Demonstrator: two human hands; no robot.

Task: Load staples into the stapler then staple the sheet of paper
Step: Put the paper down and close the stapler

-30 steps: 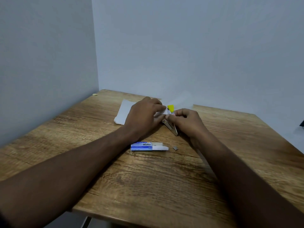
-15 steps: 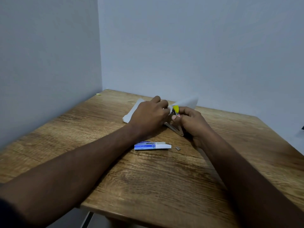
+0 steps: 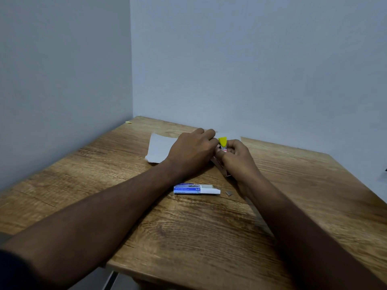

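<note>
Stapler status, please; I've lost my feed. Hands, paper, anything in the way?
Both hands, left and right, on stapler, hinged open. Paper flat under left hand, unstapled. Staple box and loose strip nearer, clear of work.

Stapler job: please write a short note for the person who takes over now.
Left hand and right hand: both closed on the stapler, yellow end up, above the table.
Paper: flat behind the left hand.
Staple box: open, near the wrists; a loose staple strip beside it.
Done: cannot tell if staples are in.
Left: finish loading, staple the paper.
</note>
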